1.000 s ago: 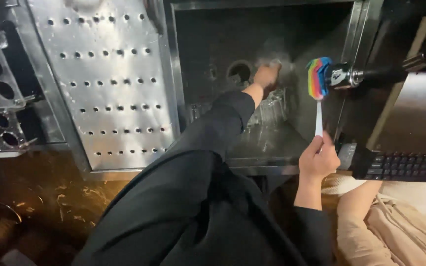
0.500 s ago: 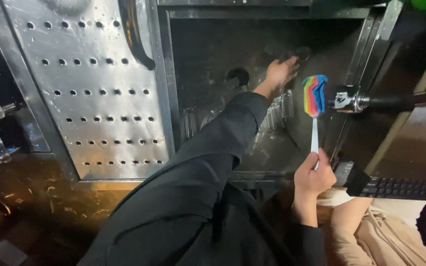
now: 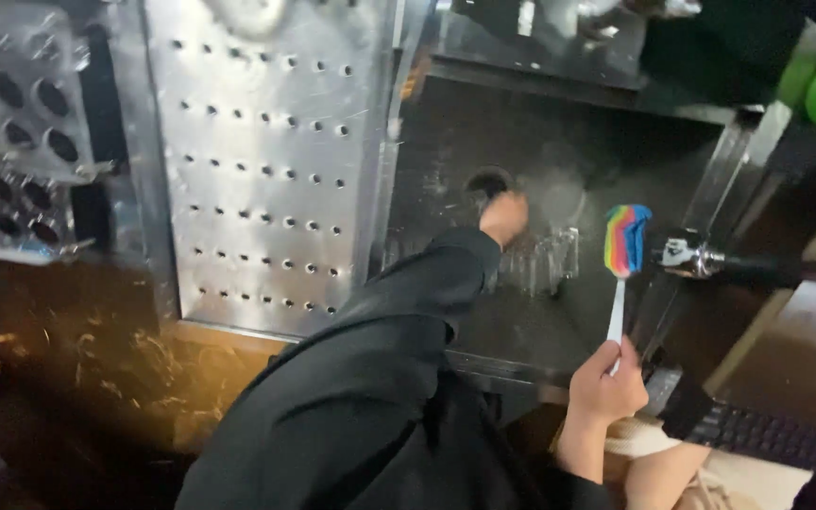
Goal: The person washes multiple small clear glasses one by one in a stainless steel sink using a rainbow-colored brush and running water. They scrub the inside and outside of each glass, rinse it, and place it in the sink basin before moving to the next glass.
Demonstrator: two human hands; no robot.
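Two hands at the sink (image 3: pixel 559 123), left hand (image 3: pixel 504 215) now nearer the drain (image 3: pixel 489 181), grip unclear, right hand (image 3: pixel 608 382) still gripping the rainbow spatula (image 3: pixel 626 247).

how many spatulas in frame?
1. A rainbow-striped silicone spatula with a white handle, held upright by the right hand over the right edge of the dark steel sink. The left hand is at the drain. More could be hidden in dark areas.

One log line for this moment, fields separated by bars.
left hand: in sink, by drain | right hand: holds spatula over sink
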